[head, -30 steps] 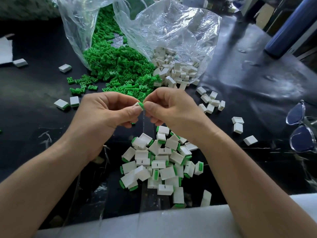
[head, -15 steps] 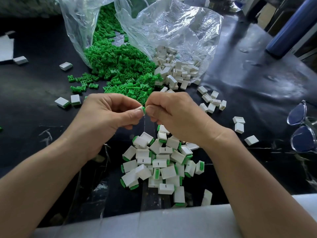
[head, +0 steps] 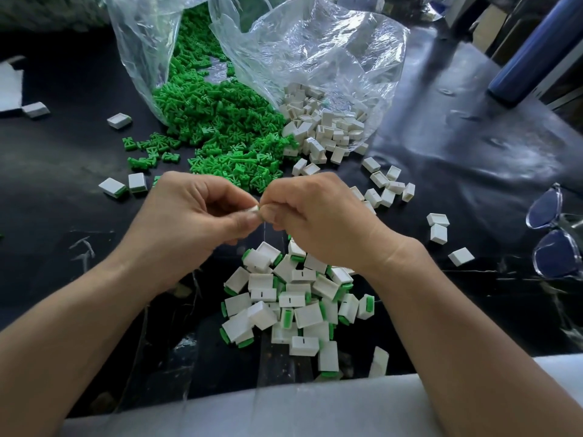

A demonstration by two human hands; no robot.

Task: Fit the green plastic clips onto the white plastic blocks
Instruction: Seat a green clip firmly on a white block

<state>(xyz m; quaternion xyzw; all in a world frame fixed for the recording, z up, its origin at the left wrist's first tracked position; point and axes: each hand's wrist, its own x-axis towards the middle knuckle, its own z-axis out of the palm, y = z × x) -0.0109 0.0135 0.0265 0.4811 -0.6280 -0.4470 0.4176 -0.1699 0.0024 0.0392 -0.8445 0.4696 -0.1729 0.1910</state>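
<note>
The two hands have squeezed closer together, and the green clip that showed between the fingertips is now hidden. The big shiny black table (head: pixel 63 152) fills most of the picture. A clear crinkly plastic bag (head: pixel 315 58) lies open at the top middle. A heap of small green plastic clips (head: pixel 220 121) spills out of it, with a heap of white plastic blocks (head: pixel 321 127) just to its right. At the bottom middle, under the wrists, sits a pile of white blocks with green clips fitted (head: pixel 290 298). Some of their tops have a short dark line. The left hand (head: pixel 189 222) and right hand (head: pixel 315 222) meet in the middle, fingers curled, both pinching one small white plastic block (head: pixel 252 209). Clear-framed glasses (head: pixel 555 241) lie at the right edge.
</note>
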